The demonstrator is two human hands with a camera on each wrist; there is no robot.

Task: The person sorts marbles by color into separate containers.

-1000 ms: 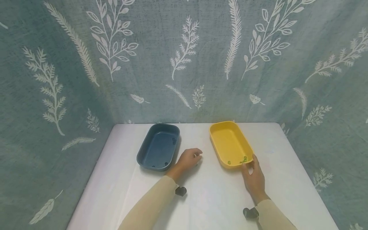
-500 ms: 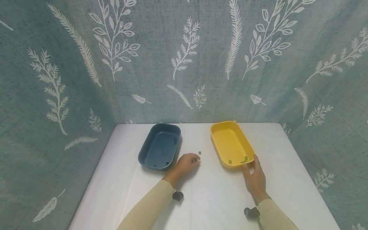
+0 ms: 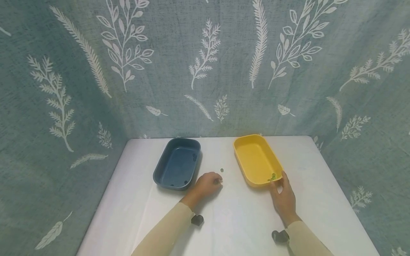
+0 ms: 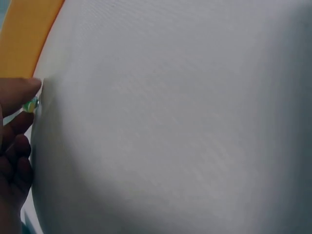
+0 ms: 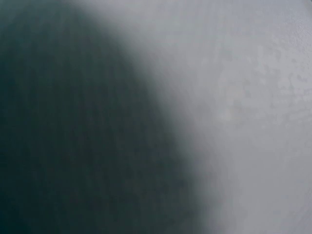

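Note:
My left hand (image 3: 208, 185) is low over the white table between the two trays, its fingers curled. In the left wrist view a small green-and-yellow shiny piece (image 4: 31, 104) sits between its thumb and fingertip. Another small green piece (image 3: 222, 170) lies on the table just beyond that hand. The yellow tray (image 3: 246, 170) stands at the right, with several small green pieces (image 3: 273, 176) at its near right end. My right hand (image 3: 284, 197) grips the tray's near right corner, thumb and fingers at the rim. The right wrist view shows only a dark blur and pale surface.
A dark blue tray (image 3: 158, 176) stands left of my left hand, with several small dark pieces (image 3: 194, 157) inside. The table (image 3: 243, 220) ends at the back against a patterned grey-green cloth (image 3: 173, 71), which also hangs at both sides.
My left hand has drawn slightly nearer, uncovering the small green piece on the table. A single green piece at the yellow tray's near left corner no longer shows. The right hand keeps its grip.

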